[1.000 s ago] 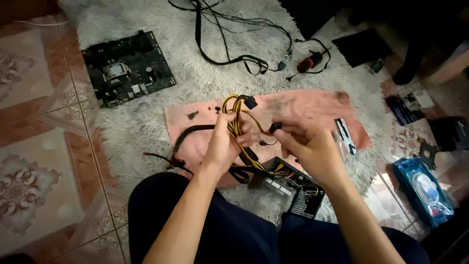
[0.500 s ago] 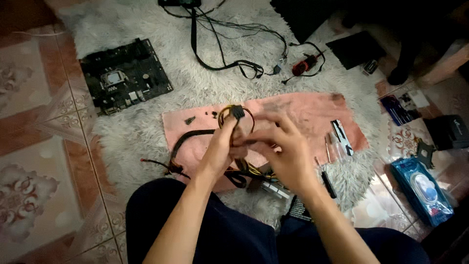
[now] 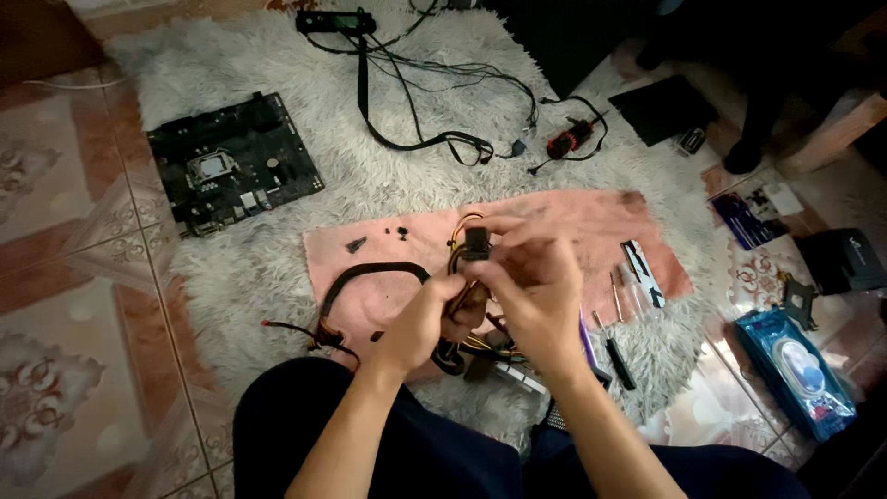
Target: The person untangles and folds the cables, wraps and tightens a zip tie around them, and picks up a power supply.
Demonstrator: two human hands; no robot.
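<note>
I saw a black connector [image 3: 476, 243] with yellow and orange wires [image 3: 459, 225] running from it. Under it lay a dusty pink cloth [image 3: 554, 217] with a dark smudge at its far corner, and that lay on a shaggy off-white rug [image 3: 277, 65]. The circuit board [image 3: 234, 163] was black with a silver square in its middle. The cables [image 3: 434, 83] at the top were black, one ending in a red piece [image 3: 565, 141]. The floor tiles [image 3: 55, 305] were reddish brown and cream with a pale flower pattern. The packet [image 3: 796, 370] at the right was bright blue with a clear, whitish window. The trousers [image 3: 443, 453] were dark navy.
</note>
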